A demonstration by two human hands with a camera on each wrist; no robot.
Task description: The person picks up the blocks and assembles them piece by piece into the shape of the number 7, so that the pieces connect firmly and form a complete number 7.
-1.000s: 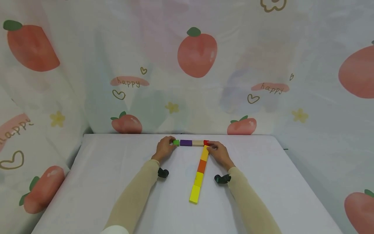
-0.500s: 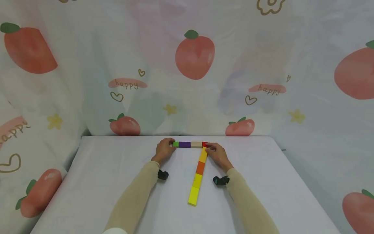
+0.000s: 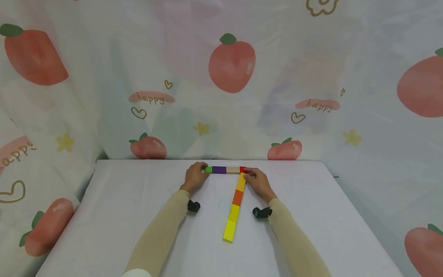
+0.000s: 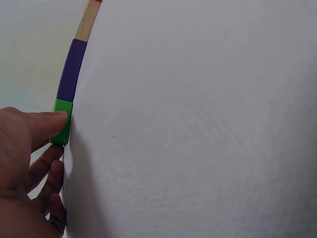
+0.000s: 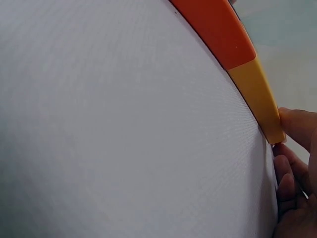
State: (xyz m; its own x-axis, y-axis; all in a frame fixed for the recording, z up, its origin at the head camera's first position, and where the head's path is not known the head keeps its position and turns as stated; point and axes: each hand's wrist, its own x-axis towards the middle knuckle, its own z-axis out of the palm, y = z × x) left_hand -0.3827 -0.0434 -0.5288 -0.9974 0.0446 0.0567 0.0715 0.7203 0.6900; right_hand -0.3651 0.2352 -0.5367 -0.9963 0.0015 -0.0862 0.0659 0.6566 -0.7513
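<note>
A row of blocks lies near the table's far edge: green block [image 3: 208,169], purple block [image 3: 219,169], bare wood block [image 3: 233,170], red block [image 3: 243,169]. From the red end a line runs towards me: amber block [image 3: 241,183], orange block [image 3: 238,197] and two yellow blocks [image 3: 231,225]. My left hand [image 3: 204,172] pinches the green block [image 4: 63,124], thumb on its side, fingers curled beneath. My right hand [image 3: 247,174] curls over the red block, and a fingertip [image 5: 297,126] touches the end of the amber block [image 5: 257,96].
The white-covered table [image 3: 131,215] ends against a strawberry-print curtain [image 3: 232,65] at the back and on both sides. Black wrist cameras [image 3: 194,206] sit under both forearms. Bare cloth lies left and right of the blocks.
Only the head camera has shifted a little. Both hands and all blocks stay where they were.
</note>
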